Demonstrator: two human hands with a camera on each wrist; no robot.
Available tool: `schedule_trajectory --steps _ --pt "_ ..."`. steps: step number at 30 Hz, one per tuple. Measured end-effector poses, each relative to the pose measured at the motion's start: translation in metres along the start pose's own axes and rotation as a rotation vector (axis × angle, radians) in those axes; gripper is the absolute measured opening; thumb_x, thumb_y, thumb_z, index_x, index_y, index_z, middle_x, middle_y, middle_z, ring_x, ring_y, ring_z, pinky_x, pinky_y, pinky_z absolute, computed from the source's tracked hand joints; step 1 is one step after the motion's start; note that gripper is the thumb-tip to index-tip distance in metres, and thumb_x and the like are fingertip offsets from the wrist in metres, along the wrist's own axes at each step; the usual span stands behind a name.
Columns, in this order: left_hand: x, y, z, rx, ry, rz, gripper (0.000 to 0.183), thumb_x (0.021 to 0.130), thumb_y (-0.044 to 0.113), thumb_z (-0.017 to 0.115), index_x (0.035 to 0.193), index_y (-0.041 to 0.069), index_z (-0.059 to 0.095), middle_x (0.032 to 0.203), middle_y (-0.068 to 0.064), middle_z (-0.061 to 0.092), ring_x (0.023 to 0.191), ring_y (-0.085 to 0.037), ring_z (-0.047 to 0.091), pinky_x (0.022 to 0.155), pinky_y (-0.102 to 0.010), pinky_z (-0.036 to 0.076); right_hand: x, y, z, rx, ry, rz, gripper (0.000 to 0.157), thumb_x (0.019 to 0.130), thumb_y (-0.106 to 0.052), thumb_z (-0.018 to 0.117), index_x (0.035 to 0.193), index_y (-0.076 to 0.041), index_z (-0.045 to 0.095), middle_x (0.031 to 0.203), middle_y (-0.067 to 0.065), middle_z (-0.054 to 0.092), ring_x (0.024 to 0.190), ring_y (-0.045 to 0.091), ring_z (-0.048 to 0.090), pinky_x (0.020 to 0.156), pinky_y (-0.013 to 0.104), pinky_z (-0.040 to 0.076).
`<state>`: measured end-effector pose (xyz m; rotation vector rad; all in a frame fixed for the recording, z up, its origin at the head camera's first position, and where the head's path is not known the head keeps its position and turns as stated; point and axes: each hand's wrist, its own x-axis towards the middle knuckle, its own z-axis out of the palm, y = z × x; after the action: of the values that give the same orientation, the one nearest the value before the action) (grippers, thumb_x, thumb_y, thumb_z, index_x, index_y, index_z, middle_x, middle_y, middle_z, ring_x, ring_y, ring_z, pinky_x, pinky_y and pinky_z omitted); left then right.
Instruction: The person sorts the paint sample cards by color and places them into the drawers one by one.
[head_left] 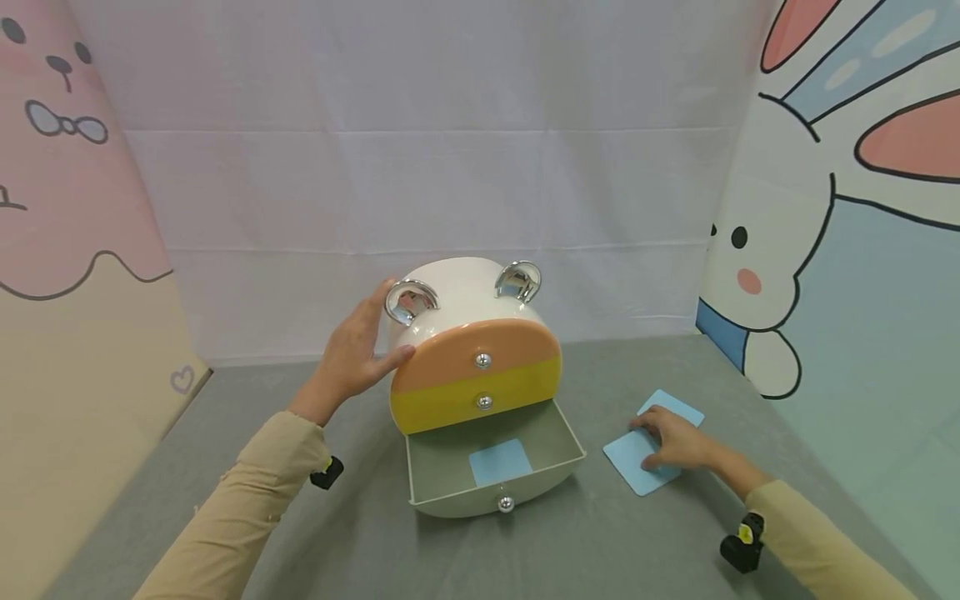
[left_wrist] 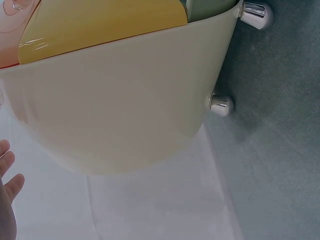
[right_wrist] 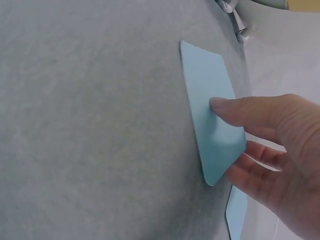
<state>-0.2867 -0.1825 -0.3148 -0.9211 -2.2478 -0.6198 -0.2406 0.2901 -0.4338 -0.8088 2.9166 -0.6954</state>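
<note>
A small cabinet (head_left: 465,287) with a white rounded body and shiny silver ears stands on the grey table. Its orange and yellow drawers are closed, while the green bottom drawer (head_left: 450,502) is pulled out. Inside the green one lies a light blue card (head_left: 500,462). My left hand (head_left: 352,350) touches the cabinet's left side with fingers extended, thumb near the front edge. Right of the cabinet, my right hand (head_left: 678,442) pinches a light blue card (right_wrist: 207,85), thumb on its face and fingers at its edge. Another blue card (head_left: 678,406) lies just beyond, partly covered.
The grey cloth-covered table (head_left: 360,533) extends around the cabinet. Behind stands a white cloth backdrop (head_left: 450,167). Cartoon-printed panels flank both sides, a pink and cream one (head_left: 82,350) at left and a rabbit one (head_left: 885,333) at right.
</note>
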Motion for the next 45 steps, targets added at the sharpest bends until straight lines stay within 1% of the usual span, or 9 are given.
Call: schedule_trajectory --steps 4,10,16,20,23,29,36,39,45 --pt "0.000 0.000 0.001 0.000 0.000 0.002 0.090 0.082 0.069 0.036 0.145 0.008 0.016 0.138 -0.019 0.037 0.121 -0.036 0.041 0.093 -0.053 0.037 -0.002 0.001 -0.004 0.050 0.013 -0.017 0.044 0.063 -0.008 0.079 0.100 0.006 0.062 0.093 0.010 0.055 0.080 0.020 0.051 0.067 0.028 0.045" --pt "0.000 0.000 0.001 -0.002 -0.012 -0.007 0.090 0.082 0.070 0.035 0.145 0.009 0.014 0.139 -0.018 0.036 0.121 -0.036 0.040 0.093 -0.053 0.036 -0.007 -0.005 -0.015 0.103 0.037 -0.042 0.029 0.065 0.005 0.073 0.092 0.006 0.062 0.089 0.012 0.058 0.074 0.019 0.053 0.060 0.026 0.046" --pt "0.000 0.000 0.001 0.002 0.005 -0.004 0.091 0.082 0.070 0.035 0.145 0.008 0.015 0.139 -0.019 0.037 0.121 -0.036 0.041 0.092 -0.053 0.037 -0.004 -0.010 -0.029 0.170 0.071 -0.128 0.019 0.072 0.015 0.062 0.091 0.009 0.062 0.086 0.016 0.059 0.071 0.018 0.053 0.056 0.026 0.047" --pt "0.001 0.000 0.002 0.006 0.011 0.003 0.091 0.082 0.070 0.035 0.145 0.008 0.015 0.139 -0.019 0.037 0.120 -0.037 0.041 0.092 -0.054 0.037 -0.003 -0.017 -0.040 0.210 0.080 -0.128 0.018 0.076 0.016 0.057 0.093 0.011 0.061 0.090 0.020 0.058 0.072 0.011 0.052 0.052 0.023 0.048" --pt "0.001 0.000 0.002 0.007 0.009 0.002 0.091 0.082 0.070 0.034 0.145 0.008 0.015 0.139 -0.019 0.036 0.120 -0.036 0.041 0.091 -0.054 0.038 -0.002 -0.025 -0.050 0.213 0.090 -0.105 0.019 0.078 0.015 0.056 0.096 0.011 0.060 0.092 0.021 0.057 0.074 0.011 0.052 0.053 0.023 0.050" --pt "0.002 0.000 0.002 0.012 0.005 0.008 0.092 0.081 0.071 0.034 0.145 0.007 0.014 0.140 -0.018 0.035 0.120 -0.036 0.041 0.091 -0.054 0.038 0.003 -0.040 -0.069 0.202 0.176 -0.149 0.018 0.078 0.015 0.058 0.094 0.009 0.062 0.088 0.017 0.058 0.075 0.012 0.054 0.052 0.022 0.051" --pt "0.002 0.000 0.002 0.019 -0.006 -0.006 0.093 0.080 0.072 0.034 0.146 0.009 0.013 0.142 -0.017 0.034 0.122 -0.035 0.040 0.092 -0.054 0.038 0.012 -0.054 -0.082 0.191 0.216 -0.215 0.021 0.077 0.015 0.059 0.095 0.006 0.065 0.085 0.011 0.058 0.074 0.007 0.053 0.052 0.022 0.051" --pt "0.002 -0.001 0.002 0.021 -0.007 -0.007 0.093 0.080 0.072 0.035 0.146 0.009 0.013 0.142 -0.017 0.034 0.122 -0.035 0.039 0.092 -0.054 0.038 0.018 -0.062 -0.086 0.195 0.225 -0.235 0.022 0.077 0.016 0.059 0.095 0.005 0.065 0.085 0.011 0.057 0.074 0.011 0.054 0.053 0.022 0.051" --pt "0.001 -0.001 0.001 0.022 -0.007 -0.006 0.094 0.080 0.072 0.034 0.146 0.008 0.013 0.141 -0.017 0.035 0.121 -0.036 0.041 0.091 -0.054 0.038 0.033 -0.084 -0.093 0.179 0.210 -0.166 0.022 0.081 0.010 0.058 0.098 -0.001 0.066 0.090 0.006 0.058 0.079 0.020 0.055 0.060 0.024 0.051"
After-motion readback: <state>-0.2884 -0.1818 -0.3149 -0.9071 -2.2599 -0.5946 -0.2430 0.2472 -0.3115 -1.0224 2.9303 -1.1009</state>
